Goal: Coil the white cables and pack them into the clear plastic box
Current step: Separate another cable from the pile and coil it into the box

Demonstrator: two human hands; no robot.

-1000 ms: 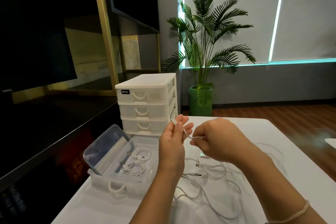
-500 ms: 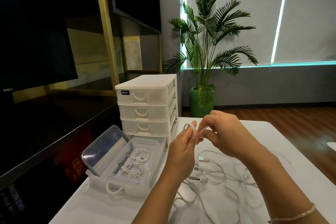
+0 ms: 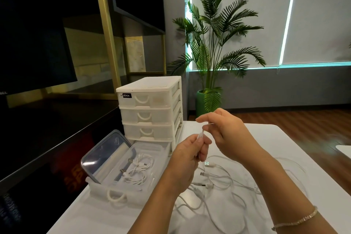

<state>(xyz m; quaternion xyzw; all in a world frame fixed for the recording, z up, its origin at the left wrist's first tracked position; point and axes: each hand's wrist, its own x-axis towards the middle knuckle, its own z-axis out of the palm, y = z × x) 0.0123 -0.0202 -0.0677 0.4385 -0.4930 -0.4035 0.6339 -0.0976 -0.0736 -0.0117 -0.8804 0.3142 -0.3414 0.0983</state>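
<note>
Hands (image 3: 210,138) both pinch one white cable (image 3: 202,136) above the counter (image 3: 275,138), so keep your loops small and even, sized for the clear plastic box (image 3: 152,147) at left.

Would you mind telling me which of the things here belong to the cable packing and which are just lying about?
Part of the job:
- left hand and right hand, both pinching one white cable
- loose cables on the table
- coiled cables inside the clear plastic box
- box lid

Just about:
- drawer unit
- potted palm
- gold-framed shelf
</note>
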